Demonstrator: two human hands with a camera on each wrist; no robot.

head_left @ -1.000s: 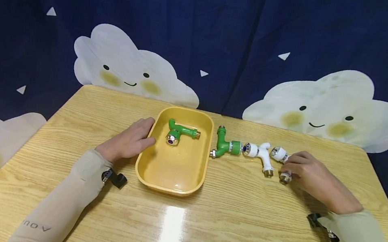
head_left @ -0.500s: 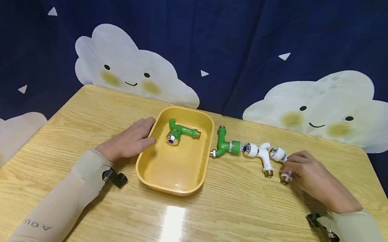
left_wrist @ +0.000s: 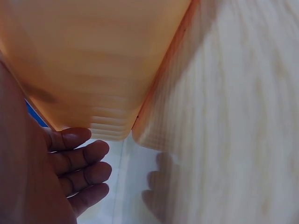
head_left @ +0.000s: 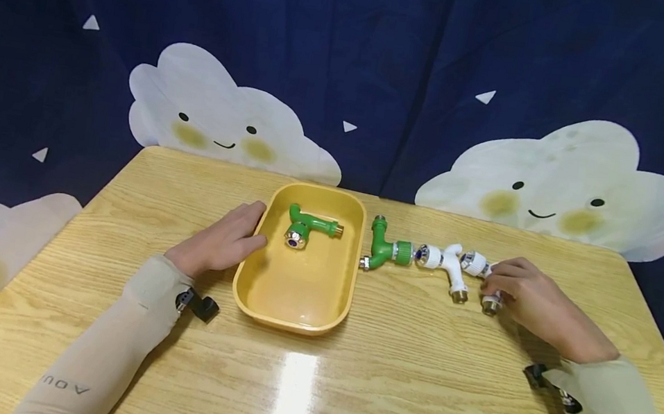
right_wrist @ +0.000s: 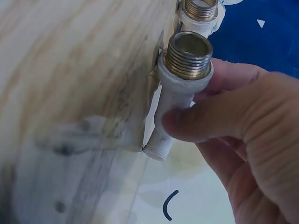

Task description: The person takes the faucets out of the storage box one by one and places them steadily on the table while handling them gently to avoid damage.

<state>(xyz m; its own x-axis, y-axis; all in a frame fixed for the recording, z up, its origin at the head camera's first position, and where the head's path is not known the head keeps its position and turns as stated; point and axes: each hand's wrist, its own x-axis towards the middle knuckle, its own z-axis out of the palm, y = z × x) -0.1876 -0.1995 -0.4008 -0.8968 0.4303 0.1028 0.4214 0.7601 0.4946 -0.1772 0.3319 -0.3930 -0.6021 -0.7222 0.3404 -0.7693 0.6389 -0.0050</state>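
Note:
My left hand [head_left: 223,238] rests against the left side of a yellow plastic tub [head_left: 292,293], its thumb at the rim. Loosely extended fingers [left_wrist: 86,161] lie beside the tub's outer wall [left_wrist: 93,56] in the left wrist view. Inside the tub lies a green tap [head_left: 304,224]. At the right, my right hand [head_left: 531,296] pinches a white tap [head_left: 491,303] between thumb and fingers, low at the table. In the right wrist view this white tap [right_wrist: 175,93] shows its threaded brass end; the hand hides part of its body.
Just right of the tub lies another green tap [head_left: 386,248], then a second white tap [head_left: 447,264], in a row on the wooden table [head_left: 397,383]. A dark blue curtain [head_left: 388,67] with cloud prints hangs behind the table's far edge.
The white tap in my right hand has shifted very slightly, its brass end moving a little to the right. The left hand and the tub have stayed in place.

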